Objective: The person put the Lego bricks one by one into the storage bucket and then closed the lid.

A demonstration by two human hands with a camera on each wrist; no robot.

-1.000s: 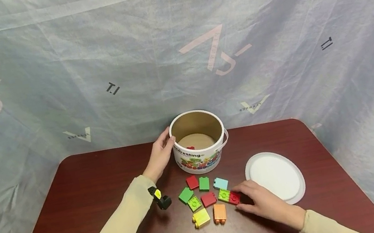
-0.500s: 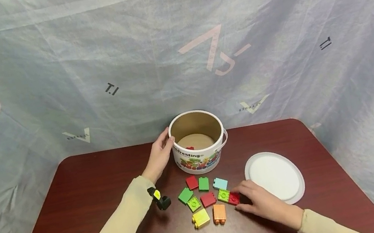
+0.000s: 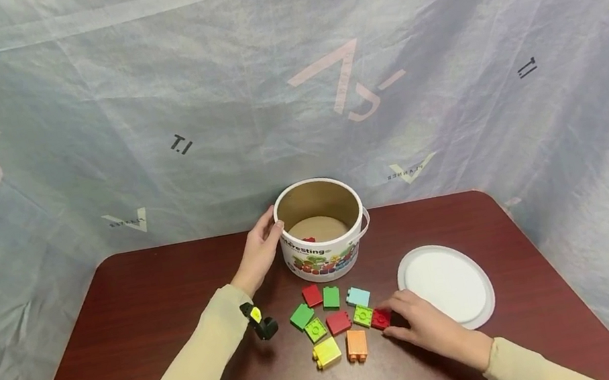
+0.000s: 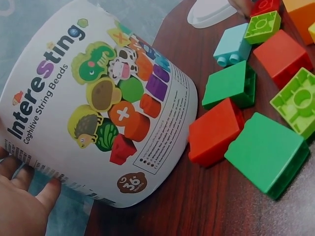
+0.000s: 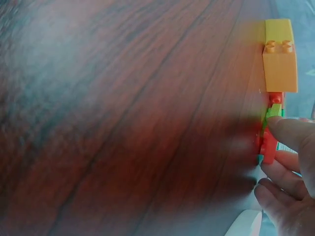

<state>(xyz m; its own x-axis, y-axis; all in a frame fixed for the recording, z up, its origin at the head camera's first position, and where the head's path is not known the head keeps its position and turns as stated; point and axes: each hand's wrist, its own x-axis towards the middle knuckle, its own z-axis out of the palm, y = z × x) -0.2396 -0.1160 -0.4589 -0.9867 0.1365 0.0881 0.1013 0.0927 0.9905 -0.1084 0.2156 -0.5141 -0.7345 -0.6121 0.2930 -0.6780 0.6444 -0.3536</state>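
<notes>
My left hand (image 3: pixel 257 252) holds the left side of a white printed bucket (image 3: pixel 325 264), thumb at the rim; a red piece (image 3: pixel 309 240) shows inside. In the left wrist view, its fingers (image 4: pixel 48 195) lie against the bucket wall. My right hand (image 3: pixel 424 324) pinches a flat red toy brick (image 3: pixel 381 319) between thumb and fingers, low at the tabletop. A lime green brick (image 3: pixel 363 316) adjoins that red one on the left. The right wrist view shows the red brick (image 5: pixel 269 147) edge-on, partly covered by the thumb.
Between the hands lie loose bricks: light blue (image 3: pixel 358 296), green (image 3: pixel 331 298), red (image 3: pixel 339 323), yellow (image 3: pixel 327 353), orange (image 3: pixel 357 345) and several others. A white lid (image 3: pixel 448 287) lies right of them on the dark red table (image 3: pixel 149 310). Grey cloth (image 3: pixel 205 99) hangs behind.
</notes>
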